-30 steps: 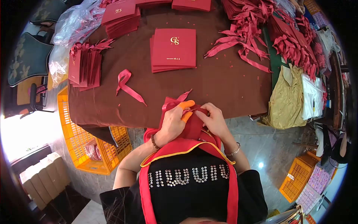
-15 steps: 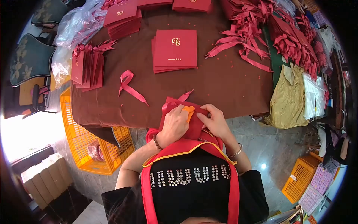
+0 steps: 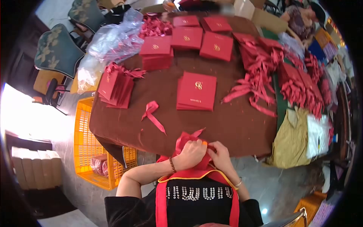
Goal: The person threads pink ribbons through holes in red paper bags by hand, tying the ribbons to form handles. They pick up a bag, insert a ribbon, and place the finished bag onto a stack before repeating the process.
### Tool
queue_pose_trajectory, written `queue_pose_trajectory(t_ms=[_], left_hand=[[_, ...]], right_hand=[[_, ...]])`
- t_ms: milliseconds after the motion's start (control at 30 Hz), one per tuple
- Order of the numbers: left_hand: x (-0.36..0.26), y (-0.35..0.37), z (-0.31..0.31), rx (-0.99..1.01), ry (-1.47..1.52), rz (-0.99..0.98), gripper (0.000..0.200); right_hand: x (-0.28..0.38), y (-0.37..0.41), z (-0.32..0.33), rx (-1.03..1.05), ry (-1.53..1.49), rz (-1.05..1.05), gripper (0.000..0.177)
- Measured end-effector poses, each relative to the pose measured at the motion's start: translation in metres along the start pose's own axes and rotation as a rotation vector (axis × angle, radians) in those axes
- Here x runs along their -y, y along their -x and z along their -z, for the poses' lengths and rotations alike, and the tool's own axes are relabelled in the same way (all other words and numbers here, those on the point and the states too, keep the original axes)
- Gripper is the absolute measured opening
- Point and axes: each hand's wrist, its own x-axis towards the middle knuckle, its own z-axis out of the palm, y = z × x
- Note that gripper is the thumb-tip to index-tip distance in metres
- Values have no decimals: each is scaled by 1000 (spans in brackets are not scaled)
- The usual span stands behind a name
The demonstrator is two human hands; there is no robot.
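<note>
Red ribboned piece (image 3: 183,140), partly hidden, between gripping left fingers (image 3: 197,143) and right fingers (image 3: 216,145).

Bare cloth (image 3: 162,89) — 1 ribbon (image 3: 158,124) left, 1 stack (image 3: 196,92) right

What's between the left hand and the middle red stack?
In the head view, beyond the left hand lie part of a red piece and a ribbon tip, then bare brown cloth up to the middle red stack.
</note>
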Motion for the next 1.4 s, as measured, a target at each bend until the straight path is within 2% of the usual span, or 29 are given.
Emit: queue_pose_trajectory(t_ms=[33, 200, 300, 333, 367, 400, 433, 467, 500, 533, 567, 633, 667, 733, 833, 900, 967, 1100, 1267, 1367, 1400], left_hand=[[2, -2, 3, 43, -55, -9, 9], [9, -9, 6, -49, -105, -67, 10], [11, -8, 9, -24, -55, -111, 10], [14, -5, -2, -57, 16, -95, 10], [20, -5, -9, -87, 92, -80, 11], [30, -9, -6, -107, 66, -83, 11], [35, -8, -5, -79, 165, -106, 12], [36, -4, -6, -41, 278, -128, 13], [35, 0, -5, -28, 300, -122, 13], [37, -2, 1, -103, 268, -212, 13], [42, -7, 6, -188, 231, -303, 14], [43, -7, 9, -212, 207, -278, 12], [42, -5, 10, -215, 202, -270, 12], [41, -6, 15, -217, 186, -269, 14], [35, -3, 5, -210, 375, -268, 12], [32, -1, -4, -266, 372, -243, 16], [32, 0, -9, -272, 466, -126, 20], [38, 0, -4, -288, 545, -92, 22], [39, -2, 7, -219, 606, -57, 23], [47, -4, -9, -166, 500, -65, 24], [46, -10, 6, -18, 520, -35, 35]], right_hand=[[-5, -3, -4, -26, 50, 73, 15], [0, -6, -5, -72, 188, 214, 17], [-10, -8, -5, -32, 10, 7, 18], [-26, -11, -7, -19, -81, 14, 19], [-17, -8, -4, 18, -159, -140, 19], [-11, -10, -1, 47, -187, -170, 19], [-9, -9, 2, 80, -215, -220, 19], [-10, -14, 2, 84, -215, -224, 19], [-15, -16, 2, 99, -198, -142, 19], [-16, -12, 4, 113, -178, -69, 18], [-11, -12, 7, 113, -170, -97, 18], [6, -14, 12, 133, -108, 33, 17], [7, -15, 14, 138, -102, -4, 17], [4, -16, 21, 194, -20, 82, 17], [22, -15, 30, 293, -65, -12, 16], [21, -18, 30, 301, -71, -24, 16], [22, -21, 27, 302, -87, -37, 16], [17, -26, 23, 275, 23, 70, 17], [18, -29, 23, 267, 9, 78, 19], [3, -31, 21, 279, 2, 48, 19], [8, -32, 22, 264, 29, 123, 19]])
